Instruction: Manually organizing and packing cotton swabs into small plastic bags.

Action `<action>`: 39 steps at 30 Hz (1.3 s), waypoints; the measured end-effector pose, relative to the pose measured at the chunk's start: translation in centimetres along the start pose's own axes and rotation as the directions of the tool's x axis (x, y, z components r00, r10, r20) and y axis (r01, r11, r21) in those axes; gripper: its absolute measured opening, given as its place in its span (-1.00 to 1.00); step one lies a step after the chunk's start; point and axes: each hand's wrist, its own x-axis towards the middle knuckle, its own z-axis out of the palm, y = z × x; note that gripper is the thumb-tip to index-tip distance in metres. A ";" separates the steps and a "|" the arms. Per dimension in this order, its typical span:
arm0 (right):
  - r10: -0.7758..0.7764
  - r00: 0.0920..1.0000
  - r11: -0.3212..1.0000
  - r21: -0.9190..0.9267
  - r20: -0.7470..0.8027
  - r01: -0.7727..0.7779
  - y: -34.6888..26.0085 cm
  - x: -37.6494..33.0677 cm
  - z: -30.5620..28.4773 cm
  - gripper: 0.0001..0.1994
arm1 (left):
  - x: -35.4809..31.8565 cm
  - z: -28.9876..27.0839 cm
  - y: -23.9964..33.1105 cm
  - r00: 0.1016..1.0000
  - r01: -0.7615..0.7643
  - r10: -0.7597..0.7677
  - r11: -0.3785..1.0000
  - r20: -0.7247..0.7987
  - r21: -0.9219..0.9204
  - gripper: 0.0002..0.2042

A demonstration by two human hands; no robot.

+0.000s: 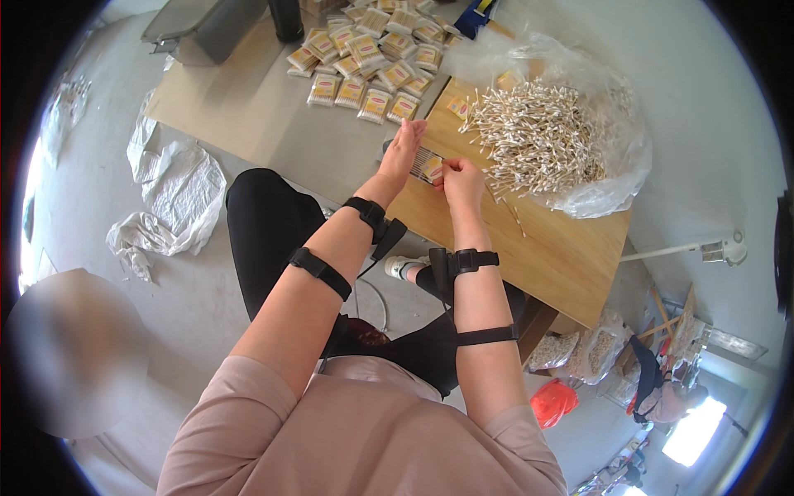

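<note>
A small clear packet of cotton swabs with a yellow label (431,167) lies at the wooden table's left edge, between my two hands. My left hand (400,157) stands on edge at the packet's left side, its fingers stretched out and held together. On the other side my right hand (461,180) is closed in a pinch at the packet's right end. Close to the right hand, a big heap of loose cotton swabs (538,136) spills from a clear plastic bag (616,178). A yellow card (458,107) lies beside the heap.
Many filled swab packets (364,51) are piled on the grey-brown surface beyond my left hand. A grey bin (219,33) and a dark cylinder (285,18) stand at the far left. A few stray swabs (517,217) lie on the wooden table (529,256). Crumpled white sheeting (178,198) covers some floor.
</note>
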 end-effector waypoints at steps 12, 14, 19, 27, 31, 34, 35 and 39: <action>-0.209 0.978 0.939 -0.279 0.007 0.203 0.4 1.2 2.3 -0.97 | 0.0 0.0 0.3 1.000 0.015 -0.016 0.998 -0.011 -0.065 -0.38; -0.260 0.964 0.932 -0.275 -0.051 0.237 1.0 1.5 2.4 -0.97 | -0.1 0.3 0.4 1.000 0.009 -0.009 0.997 -0.010 -0.073 -0.37; -0.344 0.931 0.892 -0.352 -0.124 0.283 1.6 1.3 2.9 -0.92 | -0.1 0.0 1.0 0.999 0.030 -0.032 0.996 -0.011 -0.086 -0.36; -0.234 0.964 0.928 -0.325 -0.128 0.182 1.6 1.7 2.9 -0.83 | 0.6 -2.1 1.2 0.980 -0.199 0.196 0.974 0.036 0.104 -0.43; -0.206 0.969 0.948 -0.275 -0.138 0.162 1.9 1.8 2.9 -0.83 | 0.5 -2.0 0.6 0.987 -0.159 0.156 0.985 0.047 0.066 -0.45; -0.227 0.963 0.945 -0.274 -0.147 0.181 1.9 1.6 3.1 -0.83 | 0.3 -2.0 0.5 0.991 -0.132 0.131 0.991 0.035 0.032 -0.47; -0.231 0.962 0.946 -0.267 -0.148 0.186 1.8 1.4 3.2 -0.83 | 0.3 -2.1 0.6 0.990 -0.139 0.139 0.990 0.030 -0.001 -0.47; -0.245 0.956 0.949 -0.243 -0.163 0.201 2.0 1.5 3.2 -0.84 | 0.4 -2.1 0.7 0.990 -0.138 0.139 0.989 0.035 -0.044 -0.48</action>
